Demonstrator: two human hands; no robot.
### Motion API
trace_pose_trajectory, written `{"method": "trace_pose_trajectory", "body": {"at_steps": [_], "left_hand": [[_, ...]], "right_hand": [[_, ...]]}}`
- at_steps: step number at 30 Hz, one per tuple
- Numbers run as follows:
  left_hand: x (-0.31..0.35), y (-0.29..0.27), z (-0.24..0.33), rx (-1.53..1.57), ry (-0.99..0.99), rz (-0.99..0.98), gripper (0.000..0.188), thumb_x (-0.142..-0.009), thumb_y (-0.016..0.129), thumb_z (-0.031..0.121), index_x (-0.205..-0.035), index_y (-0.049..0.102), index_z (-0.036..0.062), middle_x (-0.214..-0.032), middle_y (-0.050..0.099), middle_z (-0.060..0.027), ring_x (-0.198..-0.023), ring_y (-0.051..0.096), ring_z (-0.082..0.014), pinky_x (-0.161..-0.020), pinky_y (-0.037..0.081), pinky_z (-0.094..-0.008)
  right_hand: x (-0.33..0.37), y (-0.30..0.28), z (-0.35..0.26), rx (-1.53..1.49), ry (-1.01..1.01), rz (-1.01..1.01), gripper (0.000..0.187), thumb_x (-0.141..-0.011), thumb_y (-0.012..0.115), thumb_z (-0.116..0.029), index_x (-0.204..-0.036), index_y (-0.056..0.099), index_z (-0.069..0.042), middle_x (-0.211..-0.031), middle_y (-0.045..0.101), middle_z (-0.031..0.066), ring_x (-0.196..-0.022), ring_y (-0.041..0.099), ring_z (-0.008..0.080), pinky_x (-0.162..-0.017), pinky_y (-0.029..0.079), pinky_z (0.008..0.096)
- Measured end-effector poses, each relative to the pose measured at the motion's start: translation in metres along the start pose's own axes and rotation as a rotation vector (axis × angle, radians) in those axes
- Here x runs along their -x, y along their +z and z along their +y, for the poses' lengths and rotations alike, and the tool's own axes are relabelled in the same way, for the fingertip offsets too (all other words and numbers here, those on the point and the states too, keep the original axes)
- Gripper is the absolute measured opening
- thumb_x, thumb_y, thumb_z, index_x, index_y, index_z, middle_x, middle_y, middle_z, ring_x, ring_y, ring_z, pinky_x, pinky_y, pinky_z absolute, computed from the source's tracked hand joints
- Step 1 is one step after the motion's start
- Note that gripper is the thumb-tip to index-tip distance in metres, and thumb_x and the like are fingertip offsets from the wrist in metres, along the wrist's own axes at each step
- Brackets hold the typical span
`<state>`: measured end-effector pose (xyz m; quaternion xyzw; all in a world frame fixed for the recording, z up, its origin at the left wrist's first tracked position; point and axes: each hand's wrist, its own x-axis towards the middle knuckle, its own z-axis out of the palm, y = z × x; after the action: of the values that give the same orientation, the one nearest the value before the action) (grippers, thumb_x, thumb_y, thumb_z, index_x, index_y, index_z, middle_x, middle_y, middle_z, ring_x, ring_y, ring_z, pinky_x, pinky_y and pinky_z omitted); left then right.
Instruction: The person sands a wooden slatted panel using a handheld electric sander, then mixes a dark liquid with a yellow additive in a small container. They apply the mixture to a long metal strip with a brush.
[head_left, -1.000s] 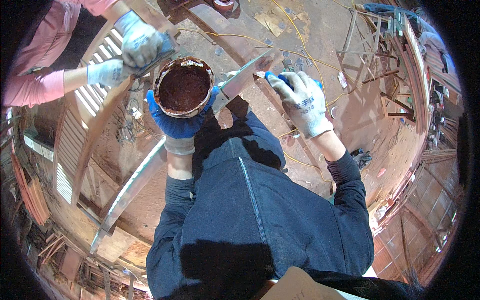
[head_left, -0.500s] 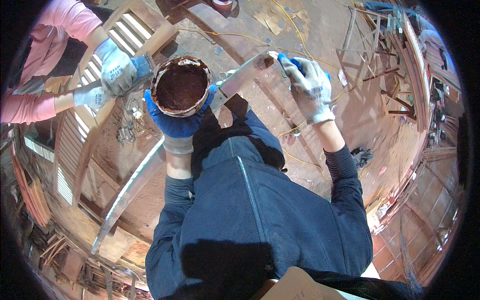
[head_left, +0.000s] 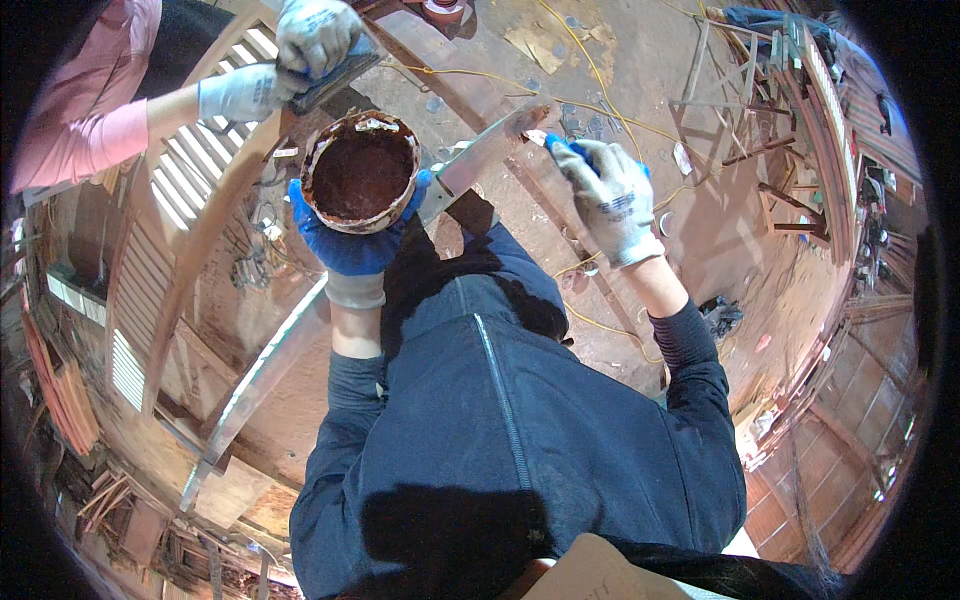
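Observation:
My left hand [head_left: 350, 250], in a blue-palmed work glove, grips a round tub [head_left: 345, 224] from beneath and around its near side. Dark reddish-brown stuff [head_left: 360, 178] fills much of it, and its rim is crusted. My right hand [head_left: 610, 195], in a matching glove, is closed with fingertips together around a small item with a whitish tip [head_left: 537, 136]; its kind is hidden. Just left of that tip lies the far end of a long pale strip [head_left: 470, 172], smeared brown there. Its near end passes beside the tub.
At left, a co-worker's gloved hands [head_left: 318, 38] press a dark block on a slatted wooden panel [head_left: 205, 165]. A yellow cord [head_left: 590, 70] crosses the floor. Wooden frames [head_left: 745, 110] stand at right. Another long pale strip [head_left: 255, 390] lies at lower left.
My right hand has come slightly nearer and left, its whitish tip now just off the strip's end. The tub stays put. The co-worker's hands and block have slid farther along the panel.

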<state>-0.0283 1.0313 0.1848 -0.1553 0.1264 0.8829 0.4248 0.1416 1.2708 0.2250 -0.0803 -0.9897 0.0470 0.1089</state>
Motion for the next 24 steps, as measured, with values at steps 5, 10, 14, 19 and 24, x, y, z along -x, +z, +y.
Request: {"method": "trace_pose_trajectory", "body": {"at_steps": [5,10,14,19,24], "left_hand": [[0.000,0.002,-0.003,-0.262,0.128,0.162,0.078,-0.082,0.043,0.070,-0.139,0.042,0.0168,-0.140,0.045,-0.0157,-0.126,0.046,-0.0377,-0.104,0.036,-0.0593],[-0.001,-0.009,0.002,0.028,-0.024,-0.100,0.078,-0.082,0.042,0.069,-0.138,0.043,0.0158,-0.138,0.047,-0.0155,-0.124,0.048,-0.0371,-0.103,0.037,-0.0591],[0.000,-0.011,0.004,0.030,0.000,-0.096,0.078,-0.081,0.043,0.069,-0.138,0.043,0.0148,-0.137,0.048,-0.0160,-0.123,0.049,-0.0379,-0.102,0.038,-0.0593],[0.000,-0.009,0.002,-0.004,-0.022,-0.054,0.079,-0.081,0.043,0.069,-0.138,0.043,0.0136,-0.137,0.047,-0.0173,-0.123,0.049,-0.0383,-0.101,0.039,-0.0595],[0.001,-0.005,0.002,-0.067,0.025,0.003,0.078,-0.082,0.042,0.068,-0.138,0.044,0.0138,-0.137,0.048,-0.0170,-0.123,0.049,-0.0383,-0.101,0.040,-0.0596]], "right_hand": [[-0.025,-0.012,0.006,0.058,0.103,0.028,0.028,-0.076,0.063,-0.005,-0.103,0.065,-0.013,-0.093,0.063,0.0066,-0.083,0.062,0.0259,-0.066,0.051,0.0367],[-0.014,-0.012,-0.009,0.038,0.049,-0.054,0.035,-0.075,0.062,-0.006,-0.108,0.062,-0.015,-0.090,0.061,0.0062,-0.082,0.061,0.0246,-0.065,0.051,0.0369],[-0.023,-0.012,-0.002,0.055,0.067,-0.044,0.040,-0.077,0.060,-0.010,-0.116,0.059,-0.018,-0.089,0.058,0.0060,-0.079,0.059,0.0240,-0.062,0.050,0.0368],[-0.012,-0.004,-0.017,0.045,0.014,-0.041,0.038,-0.077,0.058,-0.008,-0.115,0.059,-0.014,-0.089,0.058,0.0067,-0.081,0.059,0.0247,-0.063,0.051,0.0370],[-0.024,-0.012,-0.006,0.042,0.107,-0.015,0.038,-0.075,0.059,-0.006,-0.112,0.060,-0.017,-0.090,0.059,0.0057,-0.081,0.059,0.0254,-0.063,0.050,0.0375]]}}
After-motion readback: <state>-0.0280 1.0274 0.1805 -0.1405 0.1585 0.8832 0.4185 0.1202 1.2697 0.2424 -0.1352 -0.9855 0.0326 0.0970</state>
